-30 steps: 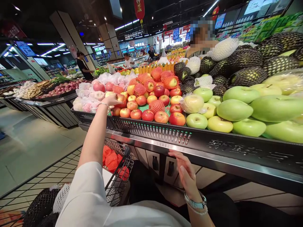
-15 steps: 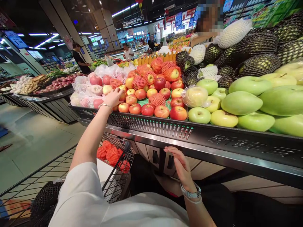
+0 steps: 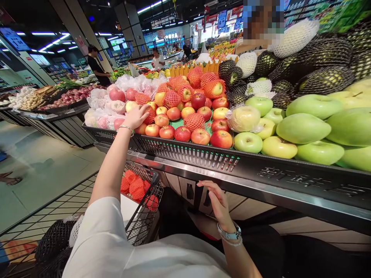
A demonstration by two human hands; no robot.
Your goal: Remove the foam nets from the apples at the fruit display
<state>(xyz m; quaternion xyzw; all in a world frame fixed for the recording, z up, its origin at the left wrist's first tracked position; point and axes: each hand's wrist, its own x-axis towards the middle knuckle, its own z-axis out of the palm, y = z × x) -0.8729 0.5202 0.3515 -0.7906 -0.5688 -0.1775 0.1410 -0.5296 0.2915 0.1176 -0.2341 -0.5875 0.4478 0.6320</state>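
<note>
My left hand (image 3: pixel 135 116) reaches out over the red apples (image 3: pixel 185 123) on the fruit stand. Its fingers lie spread on an apple in a red foam net (image 3: pixel 150 115), beside pink-wrapped apples (image 3: pixel 116 107); nothing is lifted. My right hand (image 3: pixel 218 201) hovers low, below the stand's steel front edge (image 3: pixel 261 185), fingers apart and holding nothing. Green apples (image 3: pixel 249 141) and large green fruit (image 3: pixel 303 127) fill the right of the stand.
A wire shopping cart (image 3: pixel 145 208) stands at lower left with red-netted fruit (image 3: pixel 136 187) and black-netted fruit (image 3: pixel 52 243) in it. Another person (image 3: pixel 255 42) stands behind the stand's black-netted fruit (image 3: pixel 315 50). A vegetable counter (image 3: pixel 58 116) and other shoppers lie further left.
My left hand has moved slightly up and right onto the netted apple. My right hand has drifted a little left and lower. The view has shifted slightly.
</note>
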